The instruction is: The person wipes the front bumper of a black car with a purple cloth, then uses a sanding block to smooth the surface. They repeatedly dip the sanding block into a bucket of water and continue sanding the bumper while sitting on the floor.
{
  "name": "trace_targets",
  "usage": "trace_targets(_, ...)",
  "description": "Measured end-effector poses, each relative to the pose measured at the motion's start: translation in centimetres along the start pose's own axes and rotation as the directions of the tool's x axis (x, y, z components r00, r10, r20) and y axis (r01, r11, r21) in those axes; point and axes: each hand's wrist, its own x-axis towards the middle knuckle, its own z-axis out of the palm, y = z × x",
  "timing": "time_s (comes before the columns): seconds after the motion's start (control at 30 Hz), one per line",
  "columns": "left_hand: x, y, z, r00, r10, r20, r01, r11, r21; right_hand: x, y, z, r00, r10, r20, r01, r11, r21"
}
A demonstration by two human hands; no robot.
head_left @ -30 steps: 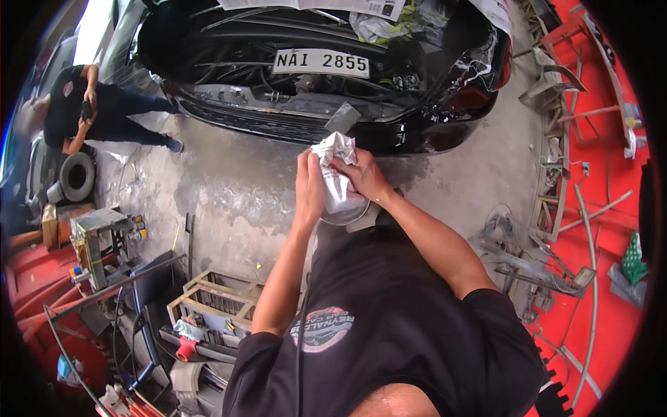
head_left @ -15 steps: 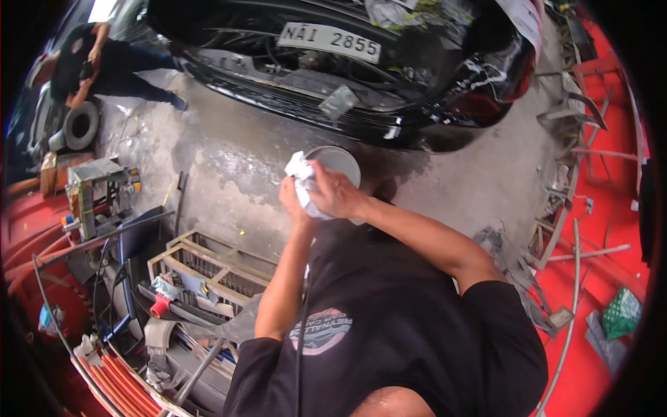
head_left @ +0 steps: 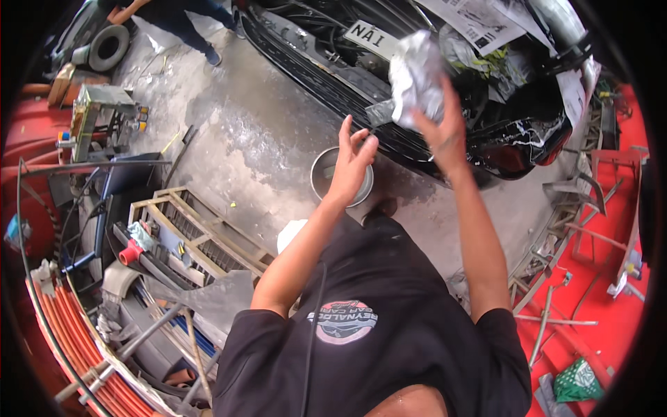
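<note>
A crumpled white cloth [head_left: 415, 80] is in my right hand [head_left: 445, 135], raised in front of the opened-up rear of a black car [head_left: 333, 83]. Thumb and fingers are against its lower right side, a little blurred. My left hand [head_left: 352, 167] holds nothing; its fingers are apart and partly curled. It is above a round metal bucket [head_left: 317, 175] on the floor and hides part of that bucket. On the car's edge, just left of the cloth, lies a small grey flat piece [head_left: 379, 112].
Newspaper sheets [head_left: 479, 24] cover part of the car at the upper right. A metal-framed rack [head_left: 201, 229] and orange tubes [head_left: 90, 354] are at the left. Another person [head_left: 174, 24] stands at the upper left. Metal frames [head_left: 590, 187] line the right side.
My hands have come apart. The right has carried the white cloth up and right toward the car, while the left has let go and opened. The view has shifted, bringing the car further right.
</note>
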Motion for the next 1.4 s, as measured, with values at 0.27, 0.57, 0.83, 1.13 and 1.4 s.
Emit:
trace_targets(0.27,-11.0,-14.9,-14.0,0.971,-0.236,0.050,0.070,0.475,0.877,1.1,6.0,2.8,0.978,-0.104,0.178,0.156,0.937,-0.312)
trace_targets(0.57,-18.0,-18.5,-13.3,0.969,-0.243,-0.043,0.152,0.448,0.881,-26.2,16.3,4.0,0.002,0.386,0.922,-0.531,0.782,-0.326)
trace_targets(0.83,-18.6,-10.5,-18.0,0.861,-0.421,0.284,0.280,0.860,0.427,-16.2,19.0,6.0,0.337,0.228,0.914,-0.174,0.969,-0.177)
trace_targets(1.13,-10.8,-14.7,-19.0,0.856,-0.440,0.272,0.281,0.837,0.469,-30.4,11.0,6.1,0.062,0.587,0.807,-0.451,0.738,-0.502)
trace_targets(1.4,-10.9,-27.2,-17.2,0.203,-0.453,0.868,0.215,0.885,0.412,-36.9,-5.5,5.3,-0.290,0.649,0.704,-0.956,-0.169,-0.238)
